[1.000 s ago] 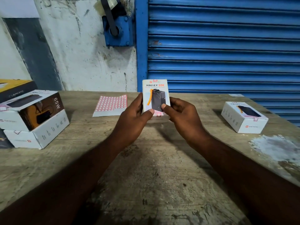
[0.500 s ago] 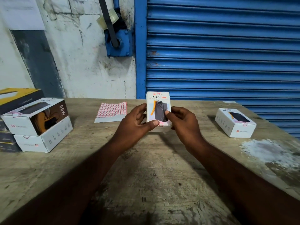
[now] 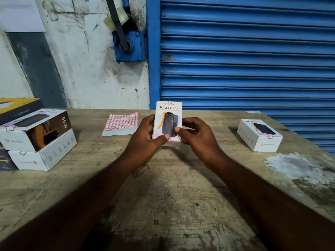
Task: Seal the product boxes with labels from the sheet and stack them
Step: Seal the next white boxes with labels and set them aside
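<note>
Thumbs of the left hand [image 3: 145, 142] and right hand [image 3: 199, 140] cover the bottom of the upright white cardboard box printed HALLEY 20K [image 3: 167, 110]; its fine print is too small to read. The left hand hides a corner of the red-gridded label sheet [image 3: 121, 124] at nine o'clock, where the frame edge crops a yellow-and-black carton [image 3: 18, 105].

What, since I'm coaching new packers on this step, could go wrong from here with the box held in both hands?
1. Both thumbs press near the lower edge of the Halley 20K box, held by the left hand and right hand; the label there could crease or sit skewed and seal weakly.
2. On the left, the 65W box sits askew on the lower box, so stacking this one there may tip the pile.
</note>
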A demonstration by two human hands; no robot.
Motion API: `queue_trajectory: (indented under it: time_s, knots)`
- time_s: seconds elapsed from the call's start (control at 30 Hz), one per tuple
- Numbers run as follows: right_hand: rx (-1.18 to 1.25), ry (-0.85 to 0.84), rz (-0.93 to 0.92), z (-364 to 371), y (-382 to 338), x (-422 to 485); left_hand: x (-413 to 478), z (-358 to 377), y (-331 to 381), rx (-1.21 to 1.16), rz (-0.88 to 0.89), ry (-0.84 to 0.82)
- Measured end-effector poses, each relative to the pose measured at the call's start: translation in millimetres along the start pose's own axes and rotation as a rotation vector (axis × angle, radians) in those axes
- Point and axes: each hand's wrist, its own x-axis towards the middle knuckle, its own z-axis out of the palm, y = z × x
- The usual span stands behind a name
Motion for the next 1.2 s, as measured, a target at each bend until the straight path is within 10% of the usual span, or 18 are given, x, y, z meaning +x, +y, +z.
queue_trajectory:
  time_s: [0.3, 0.7, 1.2]
  knots:
    - [-0.058, 0.095, 0.038, -6, -1, 6, 0, -1, 1, -0.111, -0.052, -0.067]
    - [-0.071, 0.136, 0.194, -39, -5, 2, 0, 21, 11, 0.371, -0.03, -0.081]
    - [-0.719, -0.01, 0.119, -170, -39, 18, 9, 141, 54, 0.338, -0.055, -0.101]
